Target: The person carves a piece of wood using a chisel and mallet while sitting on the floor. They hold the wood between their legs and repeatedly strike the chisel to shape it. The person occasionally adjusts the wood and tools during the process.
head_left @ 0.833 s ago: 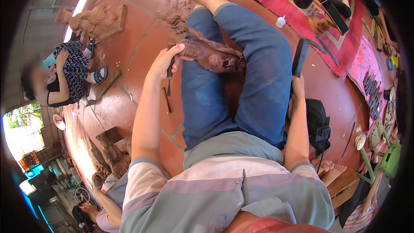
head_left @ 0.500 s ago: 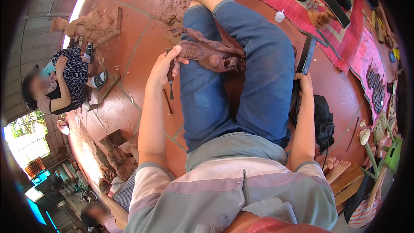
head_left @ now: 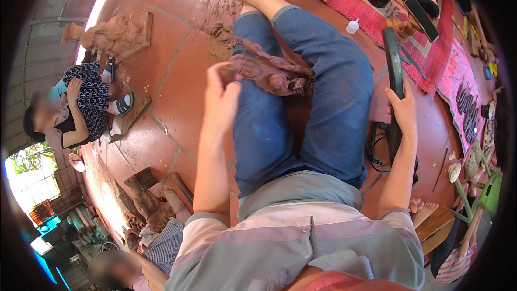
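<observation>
In the head view, the carving (head_left: 269, 73), a reddish-brown figure, lies across the left leg (head_left: 261, 129) and bridges the gap to the right leg (head_left: 339, 97). The left grip (head_left: 222, 97) is at its left end, fingers curled and blurred; whether they touch it or clasp anything cannot be told. The right grip (head_left: 403, 110) is wrapped round a long dark bar (head_left: 395, 59), held well apart from the carving. Brownish debris (head_left: 219, 8) litters the floor (head_left: 161, 94) beyond the left leg.

The carving looks dense and fairly heavy for its bulk, probably stiff, though wood or firm clay is hard to tell. Its matt skin should not slip much. The thin strip along its far side, with an open gap beside it, seems the fragile part and a poor handle. The thick, rounded body seems the safest hold, with a palm beneath the middle where it spans the legs.
</observation>
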The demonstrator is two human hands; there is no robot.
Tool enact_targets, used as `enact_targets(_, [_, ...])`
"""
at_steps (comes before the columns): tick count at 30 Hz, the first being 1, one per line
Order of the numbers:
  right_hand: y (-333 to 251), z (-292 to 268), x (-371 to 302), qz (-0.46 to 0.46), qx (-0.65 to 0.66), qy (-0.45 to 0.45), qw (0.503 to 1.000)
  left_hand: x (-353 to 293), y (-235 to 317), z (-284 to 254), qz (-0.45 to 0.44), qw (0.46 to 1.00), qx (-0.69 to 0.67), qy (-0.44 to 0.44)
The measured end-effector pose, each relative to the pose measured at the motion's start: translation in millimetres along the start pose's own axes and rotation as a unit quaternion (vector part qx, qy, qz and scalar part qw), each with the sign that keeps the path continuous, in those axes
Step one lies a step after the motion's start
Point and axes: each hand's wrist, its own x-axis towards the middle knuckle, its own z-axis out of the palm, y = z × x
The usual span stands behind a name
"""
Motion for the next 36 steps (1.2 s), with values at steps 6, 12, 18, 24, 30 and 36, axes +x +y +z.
enact_targets(6, [-4, 19, -10, -0.133, 0.18, -0.024, 0.974, -51, 55, 91, -0.055, 0.945, -0.052, -0.318])
enact_targets(12, [-12, 31, -41, -0.197, 0.105, -0.118, 0.968, -27, 47, 113, 0.097, 0.971, 0.065, -0.207])
enact_targets(18, [-20, 44, -38, -0.204, 0.103, -0.144, 0.963, -28, 63, 118, 0.342, 0.892, 0.101, -0.277])
enact_targets(24, [-18, 36, -21, -0.114, 0.1, -0.242, 0.958, -31, 52, 110, 0.38, 0.855, 0.201, -0.291])
enact_targets(30, [-15, 33, -21, -0.085, 0.141, -0.252, 0.954, -34, 41, 103, 0.418, 0.802, 0.237, -0.355])
enact_targets(36, [-11, 35, -21, -0.092, 0.136, -0.245, 0.956, -40, 48, 89, 0.36, 0.826, 0.247, -0.355])
